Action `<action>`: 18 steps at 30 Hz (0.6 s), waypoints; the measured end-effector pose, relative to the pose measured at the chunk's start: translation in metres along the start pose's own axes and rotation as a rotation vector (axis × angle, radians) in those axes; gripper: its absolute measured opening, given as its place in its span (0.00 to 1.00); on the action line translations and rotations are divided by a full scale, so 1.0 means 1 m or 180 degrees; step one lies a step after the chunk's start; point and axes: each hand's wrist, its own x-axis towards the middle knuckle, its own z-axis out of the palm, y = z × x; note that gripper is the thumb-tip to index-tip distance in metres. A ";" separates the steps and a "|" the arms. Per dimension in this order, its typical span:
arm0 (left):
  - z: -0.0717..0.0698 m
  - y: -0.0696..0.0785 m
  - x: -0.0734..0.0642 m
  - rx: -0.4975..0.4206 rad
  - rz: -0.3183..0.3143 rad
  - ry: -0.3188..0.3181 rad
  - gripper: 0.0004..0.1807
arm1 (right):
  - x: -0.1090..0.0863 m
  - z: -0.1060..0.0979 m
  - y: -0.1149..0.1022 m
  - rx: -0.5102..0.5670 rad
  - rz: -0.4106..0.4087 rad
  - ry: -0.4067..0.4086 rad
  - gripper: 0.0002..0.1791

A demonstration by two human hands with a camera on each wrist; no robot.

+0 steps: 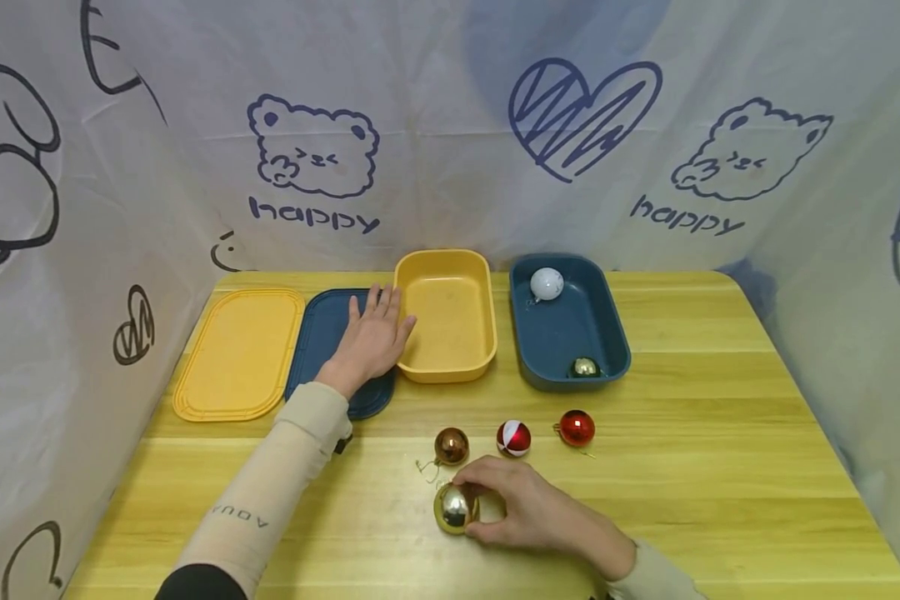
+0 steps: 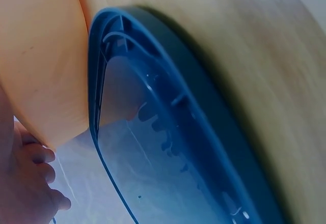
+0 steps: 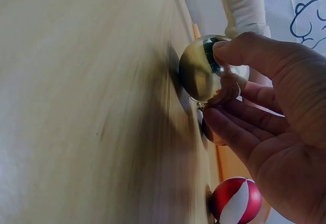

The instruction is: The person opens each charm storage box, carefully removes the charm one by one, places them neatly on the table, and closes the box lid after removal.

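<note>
R hand (image 1: pixel 521 508) grip pinched on lg gold ball (image 1: pixel 453 508), near ctr of surface (image 1: pixel 705 450). L hand (image 1: pixel 375 340): fingers apart, at left rim of yellow box (image 1: pixel 450 329). Looks part done: white ball (image 1: pixel 547 284), sm gold ball (image 1: pixel 585 367) in blue box (image 1: pixel 570 321), far right; brown ball (image 1: pixel 452 446), striped ball (image 1: pixel 513 438), red ball (image 1: pixel 577 428) + held one out.

On my head feed the left hand (image 1: pixel 371 337) hides part of the blue lid (image 1: pixel 322 329), and the bottom edge cuts off the right sleeve (image 1: pixel 656 575); from the right wrist, I see the right hand (image 3: pixel 285 152) mostly covering the brown ball (image 3: pixel 210 132)
</note>
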 end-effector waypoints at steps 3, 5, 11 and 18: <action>0.000 -0.001 0.000 0.0010 -0.0004 -0.0009 0.40 | 0.000 0.000 0.000 0.0009 0.0038 -0.0010 0.26; 0.000 -0.002 0.000 0.0008 -0.0007 -0.0011 0.40 | 0.000 0.000 0.001 0.0026 0.0070 -0.0019 0.26; 0.000 -0.001 0.000 -0.0013 -0.0002 0.0017 0.40 | -0.001 -0.001 0.001 0.0059 0.0126 -0.0055 0.27; 0.000 0.001 0.001 -0.0002 0.0006 0.0039 0.40 | -0.002 -0.001 0.002 0.0052 0.0098 -0.0077 0.27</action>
